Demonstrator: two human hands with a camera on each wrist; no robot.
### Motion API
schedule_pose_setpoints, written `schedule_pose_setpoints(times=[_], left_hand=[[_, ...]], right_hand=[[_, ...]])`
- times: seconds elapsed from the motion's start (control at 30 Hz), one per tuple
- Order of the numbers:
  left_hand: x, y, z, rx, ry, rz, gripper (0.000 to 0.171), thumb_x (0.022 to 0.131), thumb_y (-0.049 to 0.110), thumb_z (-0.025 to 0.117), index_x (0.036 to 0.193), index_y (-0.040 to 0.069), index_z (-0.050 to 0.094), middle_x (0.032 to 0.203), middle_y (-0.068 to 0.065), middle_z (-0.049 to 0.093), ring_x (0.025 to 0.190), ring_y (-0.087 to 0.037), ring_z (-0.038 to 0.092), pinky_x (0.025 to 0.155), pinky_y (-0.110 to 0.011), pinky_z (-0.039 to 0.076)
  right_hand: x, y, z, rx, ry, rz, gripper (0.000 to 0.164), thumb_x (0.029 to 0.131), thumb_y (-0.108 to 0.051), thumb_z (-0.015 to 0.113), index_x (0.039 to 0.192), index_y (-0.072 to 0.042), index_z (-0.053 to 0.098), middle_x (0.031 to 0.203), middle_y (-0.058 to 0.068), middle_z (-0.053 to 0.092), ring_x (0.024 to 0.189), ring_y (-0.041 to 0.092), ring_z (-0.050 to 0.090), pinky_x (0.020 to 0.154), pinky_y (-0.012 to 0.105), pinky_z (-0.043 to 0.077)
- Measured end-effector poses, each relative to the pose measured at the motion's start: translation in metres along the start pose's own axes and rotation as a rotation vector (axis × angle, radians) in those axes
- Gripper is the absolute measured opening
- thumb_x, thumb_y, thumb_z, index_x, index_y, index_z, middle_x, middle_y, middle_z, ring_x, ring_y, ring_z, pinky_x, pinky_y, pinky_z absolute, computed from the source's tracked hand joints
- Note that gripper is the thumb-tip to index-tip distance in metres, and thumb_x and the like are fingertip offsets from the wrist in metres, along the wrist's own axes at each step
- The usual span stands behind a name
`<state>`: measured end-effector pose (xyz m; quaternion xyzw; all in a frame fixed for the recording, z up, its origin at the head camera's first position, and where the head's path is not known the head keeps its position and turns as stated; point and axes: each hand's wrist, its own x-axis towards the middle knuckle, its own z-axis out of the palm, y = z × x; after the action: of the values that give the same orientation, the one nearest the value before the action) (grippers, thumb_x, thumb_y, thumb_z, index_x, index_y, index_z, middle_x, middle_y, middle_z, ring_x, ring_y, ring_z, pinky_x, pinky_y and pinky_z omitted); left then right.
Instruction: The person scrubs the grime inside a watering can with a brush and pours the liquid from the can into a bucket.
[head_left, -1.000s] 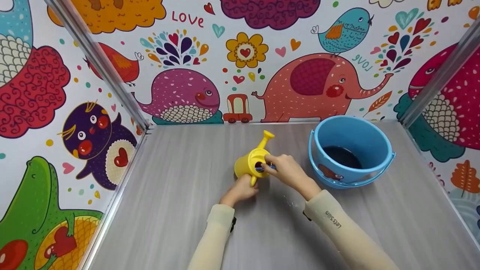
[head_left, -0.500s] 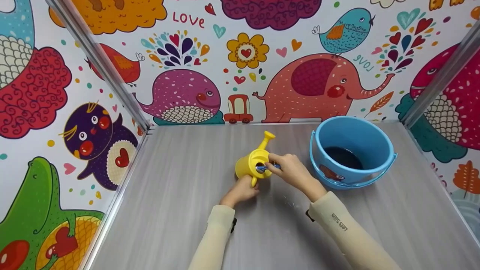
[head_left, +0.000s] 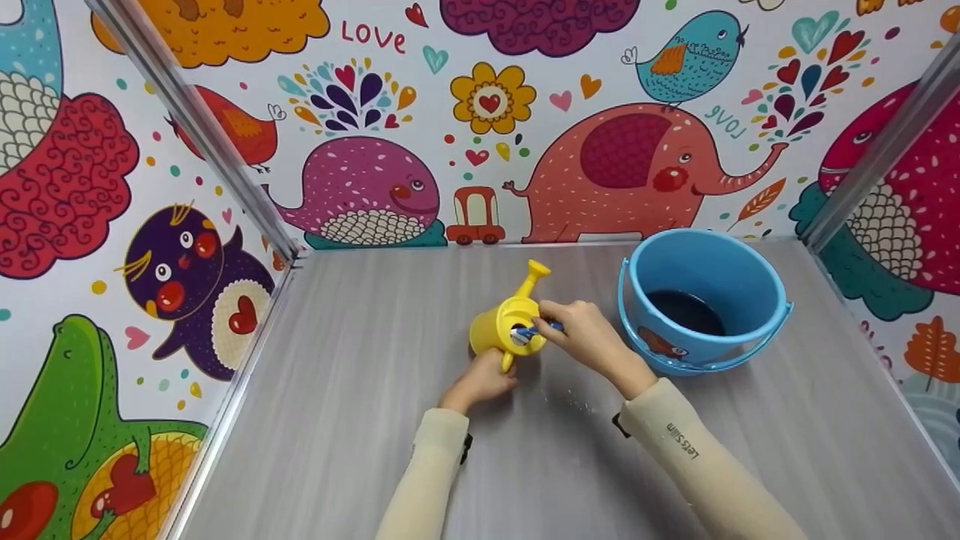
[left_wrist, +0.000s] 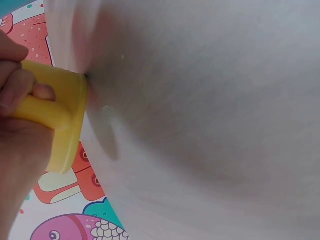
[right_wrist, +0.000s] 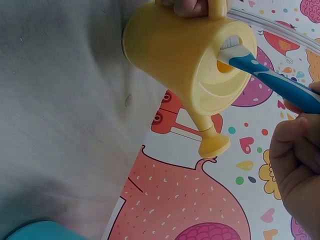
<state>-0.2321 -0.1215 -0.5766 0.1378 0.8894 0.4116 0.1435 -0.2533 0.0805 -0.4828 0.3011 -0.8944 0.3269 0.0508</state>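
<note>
My left hand [head_left: 480,381] grips the handle of a yellow watering can [head_left: 486,331]; the left wrist view shows the fingers [left_wrist: 19,89] curled round that handle. The can is held close over the table, its spout pointing away from me. Between the thumb and fingers of my right hand [head_left: 589,341] is a blue and white toothbrush [right_wrist: 280,84]. Its white bristles [right_wrist: 230,42] lie at the round opening in the can's top, as the right wrist view shows. The can's inside is mostly hidden.
A blue bucket [head_left: 709,270] with dark liquid at its bottom stands to the right, its handle lowered. Small water drops [head_left: 574,401] lie on the grey table [head_left: 360,360] near my right wrist. Printed walls with metal corner strips [head_left: 225,157] border the back and sides.
The toothbrush has drawn slightly out of the can's opening, so more of its head shows. My right hand has shifted a little to the right; the left hand and can stay put.
</note>
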Motion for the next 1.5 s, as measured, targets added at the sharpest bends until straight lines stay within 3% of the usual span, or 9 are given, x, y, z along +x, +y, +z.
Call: schedule_pose_setpoints(times=[0.3,0.47,0.87,1.07,1.5], left_hand=[[0.001,-0.003,-0.001,0.006,0.005,0.024,0.039,0.080,-0.005,0.062,0.060,0.018,0.039,0.055,0.009,0.035,0.049,-0.008,0.033,0.051,-0.024,0.029],[0.000,-0.004,-0.003,-0.005,0.006,0.039,0.034,0.080,-0.005,0.061,0.063,0.016,0.041,0.057,0.008,0.036,0.050,-0.009,0.034,0.051,-0.024,0.030],[0.003,-0.002,-0.003,0.005,0.023,0.056,0.036,0.079,-0.008,0.059,0.062,0.017,0.038,0.056,0.008,0.033,0.049,-0.008,0.032,0.050,-0.024,0.028],[0.005,0.000,-0.002,0.008,0.014,0.050,0.037,0.078,-0.008,0.059,0.062,0.018,0.039,0.056,0.009,0.034,0.050,-0.007,0.032,0.051,-0.023,0.029],[0.000,-0.002,0.000,-0.038,-0.002,0.033,0.038,0.080,-0.007,0.061,0.061,0.017,0.039,0.056,0.008,0.034,0.050,-0.008,0.033,0.051,-0.023,0.030]], right_hand=[[0.002,-0.001,0.010,-0.007,0.000,0.001,0.014,0.097,-0.022,0.063,0.087,-0.013,0.060,0.059,-0.006,0.039,0.054,0.008,0.044,0.056,0.020,0.041],[0.003,-0.001,0.018,-0.056,-0.025,0.021,0.017,0.098,-0.024,0.062,0.086,-0.013,0.058,0.059,-0.006,0.035,0.053,0.009,0.040,0.054,0.021,0.037],[0.006,-0.004,0.032,-0.216,-0.069,0.031,0.022,0.099,-0.034,0.059,0.093,-0.012,0.060,0.059,-0.002,0.044,0.054,0.012,0.044,0.055,0.026,0.041],[0.006,-0.002,0.031,-0.312,-0.065,0.090,0.037,0.099,-0.042,0.056,0.078,-0.012,0.058,0.055,-0.003,0.035,0.050,0.014,0.039,0.051,0.027,0.032],[0.001,0.004,0.020,-0.303,-0.010,-0.054,0.034,0.097,-0.032,0.059,0.068,-0.012,0.058,0.053,-0.006,0.031,0.048,0.009,0.033,0.049,0.024,0.029]])
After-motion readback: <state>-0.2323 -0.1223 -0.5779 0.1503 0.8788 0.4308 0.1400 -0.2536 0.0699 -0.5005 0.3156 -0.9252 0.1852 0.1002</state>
